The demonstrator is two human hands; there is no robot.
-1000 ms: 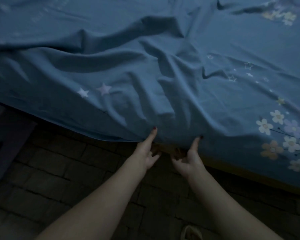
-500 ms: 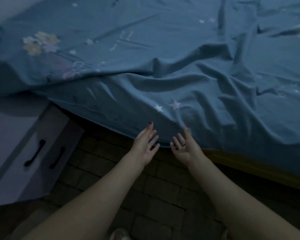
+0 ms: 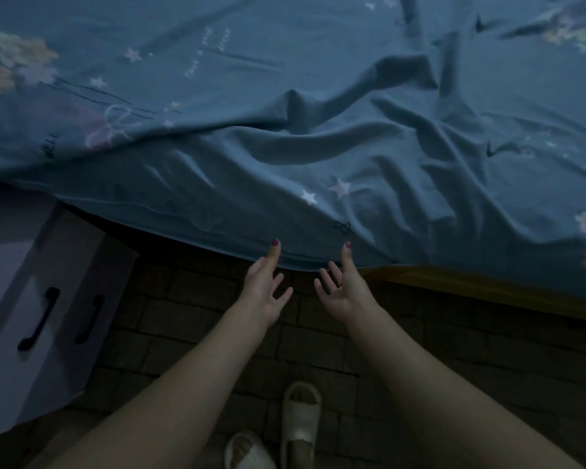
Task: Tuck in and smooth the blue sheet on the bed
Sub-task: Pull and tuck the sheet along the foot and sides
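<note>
In the head view, the sheet [image 3: 285,157] is lying rumpled over the bed, its hem [image 3: 217,228] running from 10 to 4 o'clock. Both the left hand [image 3: 263,289] and right hand [image 3: 344,289] are reaching toward 12 with fingers spread and holding nothing, thumb tips meeting the hem, about equally near.

One blue sheet [image 3: 285,147], one bed [image 3: 487,292], two hands, left [image 3: 263,289] and right [image 3: 344,292], two pale slippers [image 3: 300,421], one cabinet [image 3: 31,299] with two dark handles [image 3: 38,319]
</note>
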